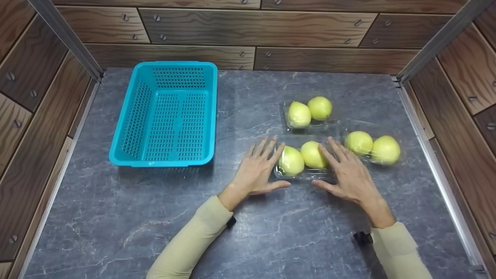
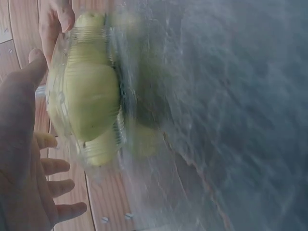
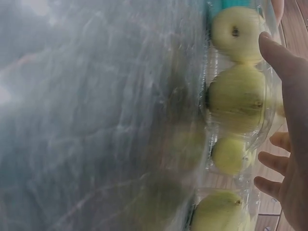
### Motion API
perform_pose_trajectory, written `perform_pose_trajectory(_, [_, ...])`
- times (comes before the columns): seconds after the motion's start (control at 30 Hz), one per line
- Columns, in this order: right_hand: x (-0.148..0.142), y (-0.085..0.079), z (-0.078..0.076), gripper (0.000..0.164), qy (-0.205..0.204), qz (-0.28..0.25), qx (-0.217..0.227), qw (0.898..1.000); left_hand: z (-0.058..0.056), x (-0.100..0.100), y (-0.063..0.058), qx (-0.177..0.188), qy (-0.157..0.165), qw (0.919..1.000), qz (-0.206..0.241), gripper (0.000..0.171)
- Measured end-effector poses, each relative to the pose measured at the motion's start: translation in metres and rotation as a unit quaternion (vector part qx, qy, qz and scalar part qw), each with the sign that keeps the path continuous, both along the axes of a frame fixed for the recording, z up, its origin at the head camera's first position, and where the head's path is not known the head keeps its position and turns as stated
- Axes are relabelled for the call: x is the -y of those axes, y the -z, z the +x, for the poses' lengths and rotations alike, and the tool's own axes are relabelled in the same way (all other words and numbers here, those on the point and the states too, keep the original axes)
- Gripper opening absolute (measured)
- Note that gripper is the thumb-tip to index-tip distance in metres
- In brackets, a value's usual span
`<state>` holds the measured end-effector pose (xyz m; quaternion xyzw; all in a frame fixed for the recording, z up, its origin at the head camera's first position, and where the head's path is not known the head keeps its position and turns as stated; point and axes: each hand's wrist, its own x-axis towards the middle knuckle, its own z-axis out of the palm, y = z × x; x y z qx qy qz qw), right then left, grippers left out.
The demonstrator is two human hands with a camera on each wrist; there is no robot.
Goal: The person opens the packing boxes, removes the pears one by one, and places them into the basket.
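A clear plastic clamshell box (image 1: 298,177) with two round yellow-green fruits (image 1: 291,161) lies on the table at right of centre. My left hand (image 1: 257,170) is at its left side, fingers spread and straight, fingertips right at the box edge. Opposite it, my right hand (image 1: 348,174) reaches over the right end, its fingertips overlapping the right fruit in the head view. Both thumbs point inward along the near side. In the left wrist view the fruit (image 2: 91,101) shows through the ribbed plastic; in the right wrist view, several fruits (image 3: 238,98) line up beside the hand.
A turquoise perforated basket (image 1: 164,162) stands at the left with nothing in it. Behind the near box sits another clear box holding two fruits (image 1: 319,108). A third pair of fruits (image 1: 385,150) is boxed to the right, close to my right hand. Wood-patterned panels (image 1: 255,29) enclose the table.
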<state>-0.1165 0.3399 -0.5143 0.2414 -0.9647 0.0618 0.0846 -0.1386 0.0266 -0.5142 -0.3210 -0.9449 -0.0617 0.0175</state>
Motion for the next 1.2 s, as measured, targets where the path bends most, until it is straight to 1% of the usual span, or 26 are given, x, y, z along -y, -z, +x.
perform_pose_trajectory(0.27, [-0.001,0.003,0.000,0.105,-0.002,-0.004,-0.001,1.000,-0.001,-0.004,0.006,-0.032,-0.001,0.9994,-0.010,0.102])
perform_pose_trajectory(0.4, [0.000,0.003,0.001,0.104,-0.004,-0.002,-0.001,1.000,-0.001,-0.002,0.007,-0.038,0.000,0.9993,-0.005,0.099])
perform_pose_trajectory(0.63, [0.006,0.005,0.001,0.104,-0.018,-0.008,-0.020,1.000,0.004,0.009,0.009,-0.029,-0.001,0.9994,0.018,0.095])
perform_pose_trajectory(0.77, [0.012,0.006,0.002,0.103,-0.031,-0.014,-0.023,0.999,0.008,0.017,0.010,-0.032,-0.003,0.9990,0.031,0.095])
perform_pose_trajectory(1.0, [0.024,0.006,0.003,0.101,-0.051,-0.023,-0.027,0.998,0.017,0.032,0.008,-0.042,-0.006,0.9984,0.037,0.094])
perform_pose_trajectory(1.2, [0.035,0.007,0.006,0.098,-0.064,-0.026,-0.034,0.997,0.023,0.044,0.007,-0.048,-0.016,0.9981,0.035,0.094])
